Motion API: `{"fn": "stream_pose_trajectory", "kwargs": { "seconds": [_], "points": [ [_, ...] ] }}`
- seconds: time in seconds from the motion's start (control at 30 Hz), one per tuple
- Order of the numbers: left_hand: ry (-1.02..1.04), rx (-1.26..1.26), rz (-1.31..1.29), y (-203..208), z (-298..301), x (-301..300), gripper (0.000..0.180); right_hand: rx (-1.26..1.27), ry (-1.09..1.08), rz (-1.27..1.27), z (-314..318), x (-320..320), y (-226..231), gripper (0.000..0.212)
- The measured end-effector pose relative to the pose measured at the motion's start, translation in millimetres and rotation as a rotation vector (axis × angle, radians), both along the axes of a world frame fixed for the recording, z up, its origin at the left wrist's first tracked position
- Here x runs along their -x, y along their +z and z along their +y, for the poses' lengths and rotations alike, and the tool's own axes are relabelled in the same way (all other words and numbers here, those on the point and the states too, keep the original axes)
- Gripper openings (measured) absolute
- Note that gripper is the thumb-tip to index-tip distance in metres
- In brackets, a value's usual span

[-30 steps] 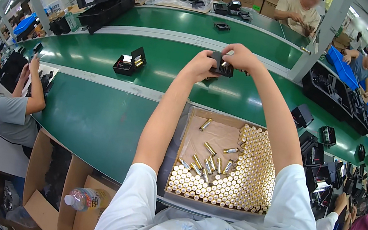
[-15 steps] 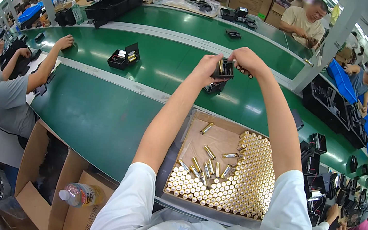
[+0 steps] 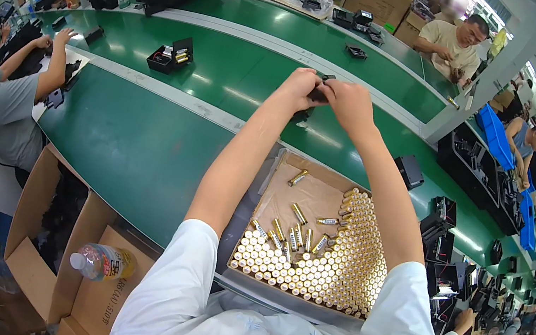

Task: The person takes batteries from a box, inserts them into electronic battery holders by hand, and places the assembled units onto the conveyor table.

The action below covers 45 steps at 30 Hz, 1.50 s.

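Above the green conveyor, my left hand point(image 3: 300, 88) is closed around a black plastic battery case point(image 3: 327, 77), mostly hidden by the fingers. My right hand point(image 3: 351, 103) meets it there, its fingertips pinched at the case; whatever lies inside those fingers is hidden. Under my hands, another dark box point(image 3: 301, 115) on the conveyor shows only in part. Closer to me stands a shallow cardboard tray point(image 3: 277, 183), packed with upright gold-and-white cylindrical batteries point(image 3: 285, 275). Several loose batteries point(image 3: 299, 212) lie on its brown liner.
An open black case with batteries point(image 3: 171, 57) sits on the conveyor at left. A co-worker in grey point(image 3: 1, 113) reaches over the left end. Black cases point(image 3: 441, 230) crowd the right side. An open carton point(image 3: 44, 257) and a plastic bottle point(image 3: 104, 263) are at lower left.
My right hand has come in against the case, and the batteries seen in it earlier are now hidden. The case has turned, its slots no longer showing. The view has shifted slightly.
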<state>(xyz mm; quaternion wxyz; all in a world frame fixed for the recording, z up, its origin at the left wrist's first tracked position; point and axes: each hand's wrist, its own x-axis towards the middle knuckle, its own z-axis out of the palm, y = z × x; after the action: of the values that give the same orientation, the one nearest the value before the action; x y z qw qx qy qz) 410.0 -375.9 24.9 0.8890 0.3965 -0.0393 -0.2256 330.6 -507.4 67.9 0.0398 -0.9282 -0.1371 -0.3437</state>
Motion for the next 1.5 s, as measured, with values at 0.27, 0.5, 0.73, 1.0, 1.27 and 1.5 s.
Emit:
{"fn": "stream_pose_trajectory", "kwargs": {
  "seconds": [0.27, 0.5, 0.73, 1.0, 1.27, 1.5],
  "points": [
    [0.07, -0.417, -0.301, 5.0, 16.3, 10.2, 0.042, -0.581, 0.108, 0.195, 2.3, -14.5, 29.7, 0.02],
    [0.13, -0.548, -0.491, 13.1, 19.6, 9.3, 0.033, -0.338, 0.196, 0.133, 6.8, -64.2, 3.1, 0.02],
    [0.201, -0.651, -0.404, 17.5, 33.4, 1.0, 0.038, -0.295, 0.282, -0.006, 18.3, -51.1, 10.7, 0.016],
    [0.307, -0.656, -0.484, -6.6, 41.8, -8.5, 0.036, 0.303, 0.309, -0.234, 39.2, 20.5, -11.9, 0.011],
    [0.257, -0.765, -0.437, -5.9, 41.3, -14.4, 0.036, 0.551, 0.133, -0.221, 49.6, -10.4, -38.3, 0.014],
    [0.312, -1.044, -0.714, -10.3, 38.2, -26.7, 0.041, 0.31, 0.127, 0.1, 53.7, 6.0, -23.0, 0.013]
  ]
}}
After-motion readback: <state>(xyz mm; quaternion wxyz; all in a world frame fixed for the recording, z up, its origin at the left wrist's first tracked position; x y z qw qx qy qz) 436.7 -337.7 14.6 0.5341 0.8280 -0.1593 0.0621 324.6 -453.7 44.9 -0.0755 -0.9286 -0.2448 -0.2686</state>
